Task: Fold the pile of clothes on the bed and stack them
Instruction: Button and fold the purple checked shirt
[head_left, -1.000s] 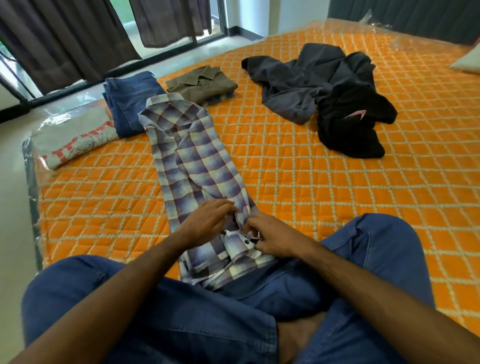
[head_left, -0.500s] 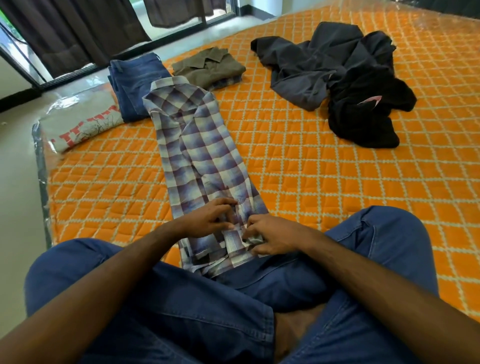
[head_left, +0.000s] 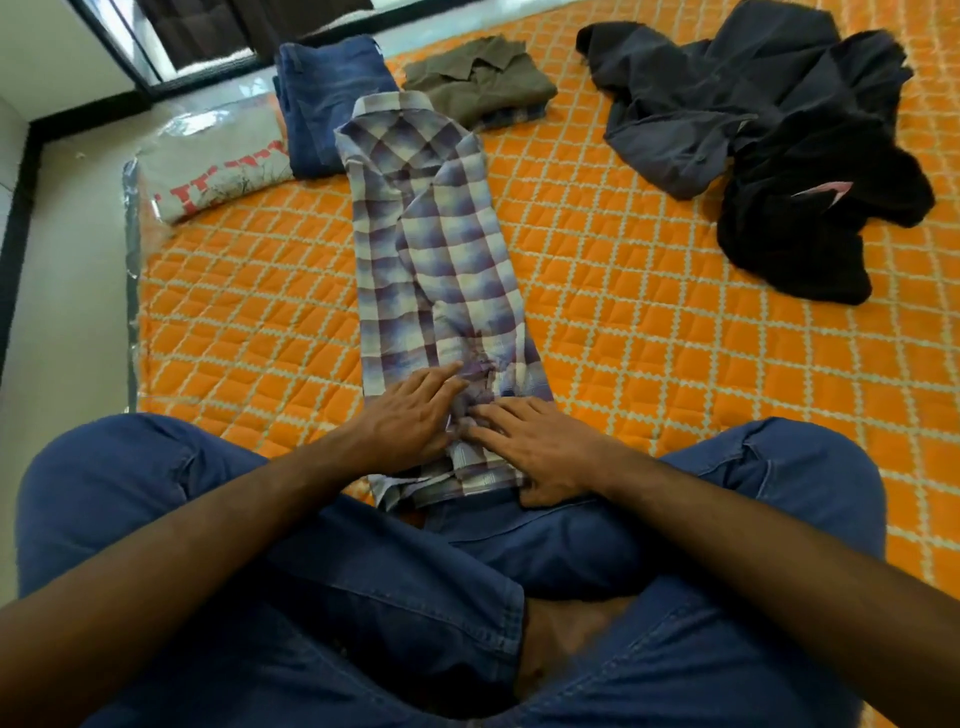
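Orange bed (head_left: 649, 322) | my left hand (head_left: 410, 421) and right hand (head_left: 540, 447) lie flat, fingers straight, pressing shirt (head_left: 441, 260) | gripping nothing

Shirt (head_left: 441, 270) lies centred on bed (head_left: 649, 338), jeans (head_left: 327, 98) seemingly touching behind-left

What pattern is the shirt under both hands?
Purple and cream plaid shirt, clearest in the head view.

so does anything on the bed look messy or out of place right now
Yes: the dark clothes at the far right lie in a crumpled, unfolded heap, unlike the folded jeans and olive shirt. The plaid shirt is only folded lengthwise.
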